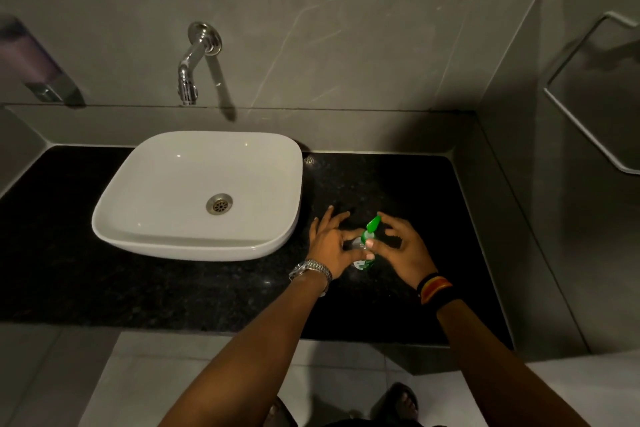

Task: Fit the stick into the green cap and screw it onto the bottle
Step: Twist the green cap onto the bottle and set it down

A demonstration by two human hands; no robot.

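Observation:
A small clear bottle (363, 263) with a green label stands on the black counter (173, 288), right of the sink. The green cap (371, 227) sits at its top, with the flip lid raised. My left hand (330, 246) grips the bottle's upper part between thumb and fingers. My right hand (403, 250) pinches the cap from the right, thumb and forefinger on it. The stick is hidden from view.
A white basin (201, 194) sits on the counter's left half, under a chrome wall tap (194, 62). A soap dispenser (38, 66) hangs on the left wall. Grey tiled walls close in at the back and right. A mirror runs along the top.

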